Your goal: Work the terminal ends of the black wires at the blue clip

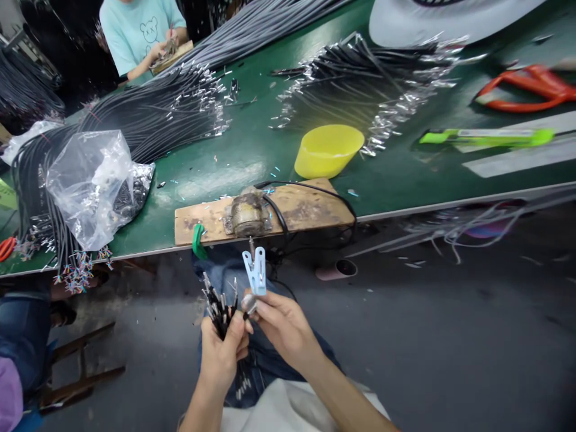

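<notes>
My left hand (pixel 225 342) is wrapped around a bundle of short black cables (pixel 218 309) with silvery stripped ends. Close beside it, my right hand (pixel 285 324) pinches the silvery end of one cable (pixel 250 303). Just above those fingertips, a light blue clothespin (pixel 255 273) sits on the shaft of a small motor (pixel 247 213). That motor is mounted on a wooden board (pixel 306 207) at the table's front edge. A green clamp (pixel 198 241) grips the board's left part.
Cable heaps (pixel 162 111) and a plastic bag (pixel 96 186) cover the green table's left. Further right are a yellow cup (pixel 329 150), short cables (pixel 360 78), a green cutter (pixel 488 137) and orange-handled scissors (pixel 517 90). A co-worker (pixel 144 36) sits across.
</notes>
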`<state>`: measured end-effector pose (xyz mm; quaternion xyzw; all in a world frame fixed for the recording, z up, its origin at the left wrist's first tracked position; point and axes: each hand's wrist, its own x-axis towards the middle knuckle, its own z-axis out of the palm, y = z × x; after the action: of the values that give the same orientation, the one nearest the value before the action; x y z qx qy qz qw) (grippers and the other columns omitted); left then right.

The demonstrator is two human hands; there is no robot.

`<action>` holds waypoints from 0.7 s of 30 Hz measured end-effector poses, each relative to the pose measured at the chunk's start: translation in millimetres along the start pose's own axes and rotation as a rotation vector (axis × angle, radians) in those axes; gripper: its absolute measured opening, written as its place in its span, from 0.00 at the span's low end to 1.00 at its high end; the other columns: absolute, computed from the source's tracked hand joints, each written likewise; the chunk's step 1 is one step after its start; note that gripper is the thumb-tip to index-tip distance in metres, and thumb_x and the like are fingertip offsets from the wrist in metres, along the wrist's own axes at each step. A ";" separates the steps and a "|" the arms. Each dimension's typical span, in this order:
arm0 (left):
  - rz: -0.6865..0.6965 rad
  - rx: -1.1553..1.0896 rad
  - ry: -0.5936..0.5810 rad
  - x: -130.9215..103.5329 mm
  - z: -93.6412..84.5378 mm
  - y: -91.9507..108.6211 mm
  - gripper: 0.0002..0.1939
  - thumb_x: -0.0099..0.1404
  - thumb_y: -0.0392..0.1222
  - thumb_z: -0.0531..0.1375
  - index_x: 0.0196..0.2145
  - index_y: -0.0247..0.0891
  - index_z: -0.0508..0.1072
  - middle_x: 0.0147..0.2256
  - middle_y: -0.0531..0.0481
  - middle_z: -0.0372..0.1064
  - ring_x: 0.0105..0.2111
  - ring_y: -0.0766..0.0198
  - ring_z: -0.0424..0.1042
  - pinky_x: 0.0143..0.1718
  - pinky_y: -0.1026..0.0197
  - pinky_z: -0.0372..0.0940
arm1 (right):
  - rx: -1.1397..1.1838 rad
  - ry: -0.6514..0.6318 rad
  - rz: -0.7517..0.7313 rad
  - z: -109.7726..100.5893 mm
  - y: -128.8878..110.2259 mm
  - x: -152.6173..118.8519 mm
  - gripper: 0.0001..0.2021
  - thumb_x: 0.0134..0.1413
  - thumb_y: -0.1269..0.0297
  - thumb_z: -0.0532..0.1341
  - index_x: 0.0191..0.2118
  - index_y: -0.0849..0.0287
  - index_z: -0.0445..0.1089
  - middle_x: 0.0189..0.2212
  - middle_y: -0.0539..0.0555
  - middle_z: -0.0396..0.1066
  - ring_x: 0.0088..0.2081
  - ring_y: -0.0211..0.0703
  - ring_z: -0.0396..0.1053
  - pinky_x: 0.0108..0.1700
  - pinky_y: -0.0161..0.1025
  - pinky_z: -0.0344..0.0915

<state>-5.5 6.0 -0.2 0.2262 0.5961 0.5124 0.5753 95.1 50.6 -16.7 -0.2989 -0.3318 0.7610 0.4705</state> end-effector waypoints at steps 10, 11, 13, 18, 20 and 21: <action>-0.088 -0.033 -0.019 -2.9 7.9 -7.6 0.26 0.43 0.64 0.65 0.22 0.40 0.60 0.12 0.63 0.45 0.11 0.78 0.39 0.12 0.69 0.36 | -0.462 0.183 -0.321 4.4 -9.3 0.5 0.11 0.52 0.61 0.59 0.22 0.58 0.67 0.19 0.50 0.63 0.22 0.39 0.60 0.24 0.36 0.59; -0.084 -0.052 -0.012 -3.1 9.3 -7.8 0.26 0.44 0.63 0.65 0.22 0.40 0.59 0.12 0.63 0.44 0.11 0.78 0.39 0.12 0.69 0.35 | -0.552 0.230 -0.430 4.9 -7.4 -0.5 0.10 0.52 0.64 0.58 0.22 0.57 0.67 0.19 0.51 0.63 0.23 0.40 0.60 0.25 0.37 0.59; -0.074 -0.086 0.003 -3.2 10.9 -6.1 0.24 0.48 0.62 0.63 0.23 0.40 0.59 0.12 0.64 0.42 0.12 0.78 0.38 0.13 0.69 0.36 | -0.712 0.258 -0.637 3.9 -4.6 -2.5 0.08 0.51 0.69 0.57 0.23 0.55 0.69 0.20 0.52 0.66 0.24 0.42 0.62 0.28 0.40 0.60; -0.038 -0.098 0.049 -0.2 9.2 2.6 0.22 0.53 0.59 0.62 0.23 0.38 0.61 0.15 0.63 0.44 0.13 0.78 0.38 0.13 0.70 0.36 | -0.693 0.173 -0.678 -5.0 -4.0 -5.4 0.07 0.50 0.71 0.59 0.24 0.55 0.69 0.20 0.52 0.67 0.22 0.41 0.63 0.27 0.41 0.62; -0.041 -0.086 0.041 1.1 8.2 3.9 0.21 0.51 0.58 0.63 0.23 0.37 0.64 0.15 0.62 0.46 0.13 0.78 0.40 0.12 0.70 0.37 | -0.573 0.232 -0.566 -7.9 -5.8 -4.6 0.04 0.50 0.65 0.61 0.26 0.56 0.70 0.21 0.52 0.67 0.23 0.41 0.63 0.26 0.39 0.61; -0.049 -0.079 0.032 1.4 7.8 3.9 0.21 0.50 0.57 0.64 0.23 0.36 0.65 0.14 0.62 0.47 0.12 0.78 0.41 0.12 0.71 0.37 | -0.528 0.231 -0.507 -8.8 -7.1 -3.7 0.04 0.49 0.63 0.62 0.28 0.56 0.71 0.23 0.53 0.67 0.24 0.41 0.63 0.26 0.38 0.62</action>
<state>0.1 11.5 4.1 0.1807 0.5898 0.5248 0.5866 106.9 51.5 -15.8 -0.4018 -0.5247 0.4702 0.5849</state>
